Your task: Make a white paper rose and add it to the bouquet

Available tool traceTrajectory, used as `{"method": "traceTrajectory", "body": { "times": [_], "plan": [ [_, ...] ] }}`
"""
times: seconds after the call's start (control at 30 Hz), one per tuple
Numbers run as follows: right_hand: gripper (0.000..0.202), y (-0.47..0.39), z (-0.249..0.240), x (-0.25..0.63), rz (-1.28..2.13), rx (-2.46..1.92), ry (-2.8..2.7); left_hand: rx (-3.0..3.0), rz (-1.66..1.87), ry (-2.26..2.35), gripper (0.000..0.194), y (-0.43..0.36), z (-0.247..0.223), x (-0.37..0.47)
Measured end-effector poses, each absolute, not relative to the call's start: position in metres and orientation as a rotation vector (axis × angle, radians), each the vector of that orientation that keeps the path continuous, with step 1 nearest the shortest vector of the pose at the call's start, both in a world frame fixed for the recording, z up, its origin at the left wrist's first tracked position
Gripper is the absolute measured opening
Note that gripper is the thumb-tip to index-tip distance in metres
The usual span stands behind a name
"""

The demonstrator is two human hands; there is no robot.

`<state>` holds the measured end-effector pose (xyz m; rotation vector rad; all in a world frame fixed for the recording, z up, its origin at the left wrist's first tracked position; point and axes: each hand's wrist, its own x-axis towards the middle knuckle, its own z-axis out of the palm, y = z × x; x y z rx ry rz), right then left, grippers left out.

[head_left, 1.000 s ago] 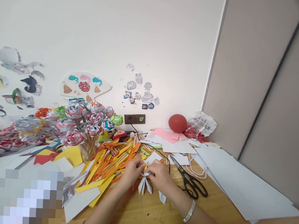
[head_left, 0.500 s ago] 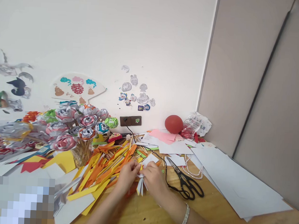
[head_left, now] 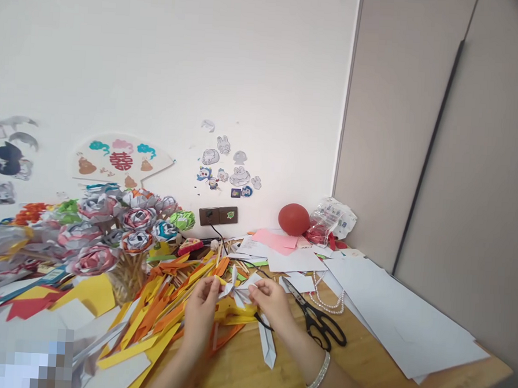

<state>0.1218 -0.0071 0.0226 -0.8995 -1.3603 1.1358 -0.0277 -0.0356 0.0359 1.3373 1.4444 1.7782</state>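
My left hand pinches the yellow-tipped left end of a folded white paper piece. The fingers of my right hand are closed on the right side of the same piece, which spreads in several points between both hands. Beneath it on the table lies a yellow object with a black cord, partly covered by the paper and my hands. A folded white strip lies below my right hand. A bracelet is on my right wrist.
Black-handled scissors lie right of my right hand, near a bead string. Orange and yellow strips and paper flowers are at left. Large white sheets, a red balloon and pink paper are also there.
My hands have moved apart, and the folded paper now spreads between them. The yellow object below has come into view. The whole view has shifted slightly.
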Motion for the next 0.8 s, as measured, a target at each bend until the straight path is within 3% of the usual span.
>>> {"method": "traceTrajectory", "body": {
  "times": [0.27,0.4,0.57,0.8],
  "plan": [
    [0.023,0.011,0.022,0.138,1.053,-0.857,-1.241,2.04,1.375,1.513,0.026,-0.046,0.041,-0.017],
    [0.012,0.003,0.031,0.141,0.753,-0.868,-1.45,2.225,1.635,1.687,0.02,-0.049,0.046,-0.022],
    [0.01,-0.016,0.039,0.138,0.261,-0.871,-1.745,2.731,1.66,1.344,0.013,-0.044,0.049,-0.021],
    [0.007,-0.024,0.038,0.134,0.179,-0.766,-1.734,2.593,1.651,1.397,0.009,-0.045,0.04,-0.014]
  ]
}}
